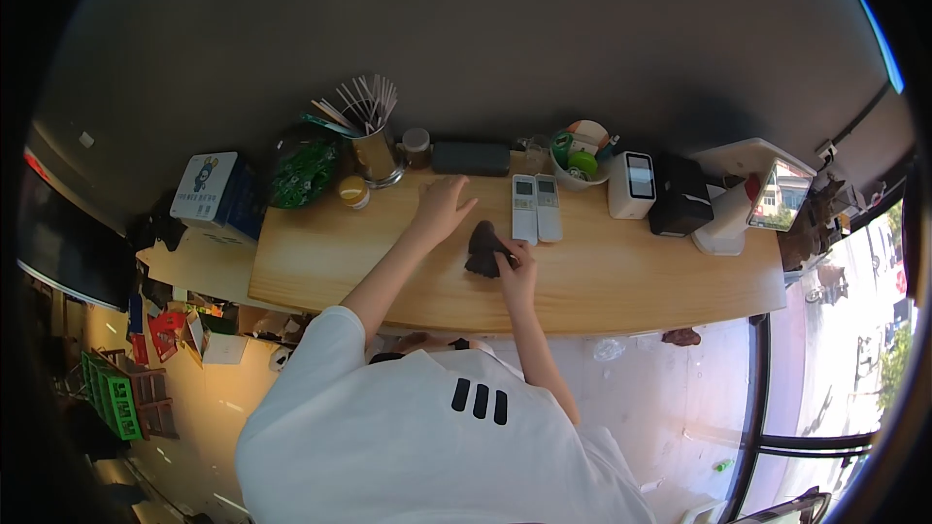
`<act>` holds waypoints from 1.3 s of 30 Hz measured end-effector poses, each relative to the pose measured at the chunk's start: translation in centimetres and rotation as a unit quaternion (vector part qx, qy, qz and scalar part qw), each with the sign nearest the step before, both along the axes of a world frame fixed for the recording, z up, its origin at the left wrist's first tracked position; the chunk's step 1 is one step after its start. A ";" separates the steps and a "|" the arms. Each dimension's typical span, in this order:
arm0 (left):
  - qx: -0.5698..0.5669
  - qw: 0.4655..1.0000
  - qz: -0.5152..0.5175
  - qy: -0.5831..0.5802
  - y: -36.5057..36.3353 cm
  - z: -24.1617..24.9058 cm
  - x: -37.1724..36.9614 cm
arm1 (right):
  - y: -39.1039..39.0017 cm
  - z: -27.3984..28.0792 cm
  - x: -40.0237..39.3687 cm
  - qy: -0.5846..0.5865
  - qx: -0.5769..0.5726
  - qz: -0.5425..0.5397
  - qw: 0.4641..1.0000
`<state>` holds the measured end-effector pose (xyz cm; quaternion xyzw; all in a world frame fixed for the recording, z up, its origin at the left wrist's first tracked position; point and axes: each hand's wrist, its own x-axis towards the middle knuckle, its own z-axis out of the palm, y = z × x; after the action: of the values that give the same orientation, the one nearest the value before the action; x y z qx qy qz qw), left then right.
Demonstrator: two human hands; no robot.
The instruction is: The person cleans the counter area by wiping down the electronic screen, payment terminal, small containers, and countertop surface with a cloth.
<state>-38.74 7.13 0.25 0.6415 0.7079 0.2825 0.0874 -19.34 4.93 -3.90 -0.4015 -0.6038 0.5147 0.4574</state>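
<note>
In the head view, my right hand (pixel 517 267) holds a dark, crumpled cloth-like item (pixel 483 250) over the front middle of the wooden table (pixel 621 281), its fingers pinched on the item's right side. My left hand (pixel 446 206) is up and to the left of it, empty, with thumb and fingers apart. Two white remote controls (pixel 524 209) lie side by side, right of my left hand and just behind my right. Behind my left hand sits a dark oblong case (pixel 471 159).
Along the back stand a metal holder of sticks (pixel 377 157), a yellow-lidded jar (pixel 353 192), a green-filled bag (pixel 304 173), a bowl (pixel 586 175), a white device (pixel 632 186), a black box (pixel 681 196) and a screen terminal (pixel 780 196). A blue-white box (pixel 216 192) stands left.
</note>
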 end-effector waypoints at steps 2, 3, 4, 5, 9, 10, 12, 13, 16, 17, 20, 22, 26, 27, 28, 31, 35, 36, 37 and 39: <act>0.033 0.999 0.032 -0.011 -4.5 0.5 -0.9 | -0.4 1.2 -0.7 0.020 -0.001 0.016 1.000; 0.030 0.998 0.051 -0.008 -6.8 0.5 -1.3 | -0.5 1.6 -1.0 -0.007 0.003 0.027 1.000; 0.026 0.997 0.070 -0.007 -9.0 0.3 -1.5 | -0.7 1.6 -1.4 -0.008 -0.001 0.046 0.999; 0.020 0.996 0.088 -0.008 -11.1 0.0 -1.6 | -1.1 1.5 -1.8 0.000 0.000 0.053 0.999; 0.056 0.986 0.155 -0.011 -17.5 -0.9 -1.8 | -2.7 1.5 -4.1 -0.006 -0.011 0.100 0.995; 0.057 0.984 0.170 -0.021 -18.9 -1.1 -2.0 | -3.2 1.4 -4.7 -0.022 -0.011 0.114 0.993; 0.063 0.978 0.196 -0.035 -21.5 -1.7 -2.3 | -4.5 1.4 -6.0 -0.012 -0.013 0.132 0.991; 0.067 0.974 0.212 -0.051 -22.6 -2.1 -2.8 | -5.4 1.6 -6.6 -0.003 -0.017 0.139 0.990; 0.088 0.973 0.209 -0.035 -26.3 -3.1 -4.5 | -8.5 2.2 -8.4 -0.013 -0.008 0.133 0.991; 0.089 0.973 0.208 -0.035 -27.4 -3.2 -5.2 | -9.7 1.8 -9.1 -0.001 -0.010 0.127 0.992; 0.079 0.975 0.204 -0.036 -31.2 -3.4 -8.0 | -14.2 1.4 -11.6 -0.023 -0.002 0.105 0.994; 0.063 0.979 0.186 -0.050 -34.5 -3.6 -10.4 | -18.0 0.9 -14.3 0.000 -0.016 0.098 0.995; 0.023 0.985 0.162 -0.047 -42.1 -4.7 -15.5 | -25.9 -1.3 -19.9 0.009 -0.024 0.084 0.996; 0.010 0.984 0.165 -0.059 -44.0 -4.9 -16.7 | -27.7 -2.3 -21.0 0.006 -0.026 0.088 0.996; 0.008 0.983 0.171 -0.063 -45.7 -5.0 -17.7 | -29.4 -2.8 -22.3 -0.001 -0.026 0.099 0.995; 0.029 0.976 0.205 -0.065 -50.9 -5.5 -20.0 | -34.0 -3.0 -24.3 -0.008 -0.046 0.119 0.992; 0.008 0.973 0.219 -0.067 -56.0 -5.7 -21.1 | -37.7 -1.9 -25.6 -0.031 -0.050 0.122 0.991; 0.011 0.972 0.222 -0.068 -56.9 -5.8 -21.2 | -38.3 -2.2 -25.7 -0.033 -0.048 0.125 0.990; 0.014 0.969 0.235 -0.072 -57.7 -6.0 -21.1 | -38.7 -2.9 -25.7 -0.031 -0.043 0.132 0.990; 0.020 0.964 0.252 -0.076 -59.2 -6.4 -20.9 | -39.4 -4.1 -25.8 -0.028 -0.034 0.144 0.989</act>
<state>-59.65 -52.03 -6.10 0.4203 0.8323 0.3574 0.0535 -45.10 -34.43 -8.03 -0.3402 -0.6502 0.5838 0.3474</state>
